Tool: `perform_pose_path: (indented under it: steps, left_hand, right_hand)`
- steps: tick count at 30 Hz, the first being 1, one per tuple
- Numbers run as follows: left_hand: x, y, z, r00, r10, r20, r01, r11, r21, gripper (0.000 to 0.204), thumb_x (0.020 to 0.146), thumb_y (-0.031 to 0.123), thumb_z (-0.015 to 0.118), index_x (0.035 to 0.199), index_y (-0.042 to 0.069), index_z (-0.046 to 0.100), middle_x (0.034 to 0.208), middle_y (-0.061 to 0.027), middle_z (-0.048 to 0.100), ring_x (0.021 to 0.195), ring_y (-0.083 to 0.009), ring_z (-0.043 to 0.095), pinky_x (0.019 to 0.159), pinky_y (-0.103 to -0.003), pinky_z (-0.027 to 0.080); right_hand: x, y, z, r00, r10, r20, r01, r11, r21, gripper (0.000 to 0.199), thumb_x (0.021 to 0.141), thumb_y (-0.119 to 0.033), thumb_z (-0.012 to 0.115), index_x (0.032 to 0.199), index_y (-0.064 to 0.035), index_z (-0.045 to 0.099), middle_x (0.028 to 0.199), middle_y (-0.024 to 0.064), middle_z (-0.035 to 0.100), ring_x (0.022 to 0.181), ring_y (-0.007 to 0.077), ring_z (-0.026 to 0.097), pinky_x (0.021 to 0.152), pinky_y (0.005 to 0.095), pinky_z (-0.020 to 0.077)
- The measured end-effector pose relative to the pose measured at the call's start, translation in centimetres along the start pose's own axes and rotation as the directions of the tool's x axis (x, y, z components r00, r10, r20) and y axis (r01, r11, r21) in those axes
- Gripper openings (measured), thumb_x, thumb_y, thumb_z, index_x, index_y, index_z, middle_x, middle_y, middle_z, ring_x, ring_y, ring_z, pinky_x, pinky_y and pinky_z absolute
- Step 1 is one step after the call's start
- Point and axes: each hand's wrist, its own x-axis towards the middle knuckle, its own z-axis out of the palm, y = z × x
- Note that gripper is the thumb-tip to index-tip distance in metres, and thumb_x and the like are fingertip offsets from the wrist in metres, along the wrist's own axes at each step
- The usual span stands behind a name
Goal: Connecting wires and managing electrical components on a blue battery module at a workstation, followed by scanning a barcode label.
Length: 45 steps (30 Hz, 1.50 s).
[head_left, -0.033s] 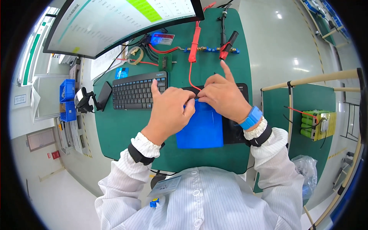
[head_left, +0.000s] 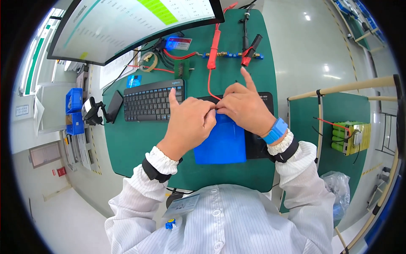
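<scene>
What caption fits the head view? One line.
Left hand and right hand close together at a blue block, keyboard nearby.

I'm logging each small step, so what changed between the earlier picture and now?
Very little: the left hand shifted slightly right and the right hand slightly left. Nothing was visibly taken hold of or let go; both hands stay at the upper edge of the blue block. The block, the keyboard and the red clip stayed put.
</scene>
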Motion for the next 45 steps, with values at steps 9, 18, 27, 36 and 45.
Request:
perform_pose_path:
  steps: [9, 18, 27, 36, 45]
  left_hand:
    - [0.1, 0.4, 1.0, 0.988, -0.106, 0.11, 0.099, 0.993, 0.062, 0.008, 0.086, 0.014, 0.056, 0.079, 0.01, 0.057, 0.072, -0.0045, 0.058, 0.077, -0.0232, 0.061, 0.101, -0.065, 0.029]
    - [-0.5, 0.3, 1.4, 0.996, -0.078, -0.034, 0.08, 0.995, 0.053, 0.006, 0.081, 0.014, 0.054, 0.077, 0.01, 0.055, 0.07, -0.0046, 0.055, 0.073, -0.0236, 0.058, 0.101, -0.06, 0.028]
    - [-1.2, 0.0, 1.2, 0.995, -0.078, -0.054, 0.08, 0.996, 0.027, 0.006, 0.079, 0.012, 0.054, 0.074, 0.01, 0.055, 0.068, -0.0039, 0.052, 0.07, -0.0224, 0.057, 0.1, -0.054, 0.029]
    - [-2.1, 0.3, 0.9, 0.996, -0.072, -0.049, 0.072, 0.997, -0.004, 0.001, 0.08, 0.01, 0.056, 0.08, 0.009, 0.056, 0.072, -0.0036, 0.054, 0.073, -0.0227, 0.057, 0.099, -0.055, 0.029]
    - [-1.4, 0.6, -1.0, 0.897, -0.277, 0.344, 0.359, 0.91, -0.206, 0.012, 0.092, 0.012, 0.05, 0.096, 0.007, 0.06, 0.078, -0.0056, 0.06, 0.079, -0.0246, 0.059, 0.102, -0.051, 0.029]
  right_hand:
    - [0.2, -0.6, 0.4, 0.999, -0.028, -0.022, 0.025, 0.994, -0.106, 0.012, 0.073, -0.016, 0.077, 0.076, -0.0142, 0.066, 0.071, 0.0001, 0.057, 0.087, 0.0148, 0.061, 0.119, 0.0566, 0.0196]
    - [0.0, -0.6, 1.2, 0.996, -0.058, -0.069, 0.054, 0.997, -0.061, 0.013, 0.081, -0.017, 0.068, 0.075, -0.0124, 0.058, 0.07, 0.0006, 0.055, 0.091, 0.0156, 0.06, 0.118, 0.0601, 0.016]
    - [0.2, -1.2, 1.0, 0.998, -0.052, -0.025, 0.052, 0.999, -0.006, 0.012, 0.074, -0.013, 0.075, 0.076, -0.0131, 0.063, 0.076, 0.0011, 0.059, 0.096, 0.0166, 0.061, 0.118, 0.0597, 0.0173]
    - [0.1, -1.8, 0.6, 1.0, -0.006, 0.024, 0.006, 1.0, -0.004, 0.012, 0.074, -0.015, 0.076, 0.078, -0.0137, 0.065, 0.075, 0.0006, 0.059, 0.097, 0.0167, 0.06, 0.118, 0.0597, 0.0157]
    - [-0.2, -1.7, 0.3, 0.996, -0.079, 0.039, 0.083, 0.991, -0.102, 0.01, 0.073, -0.02, 0.076, 0.076, -0.0137, 0.068, 0.073, -0.0014, 0.059, 0.093, 0.0153, 0.06, 0.119, 0.0596, 0.0149]
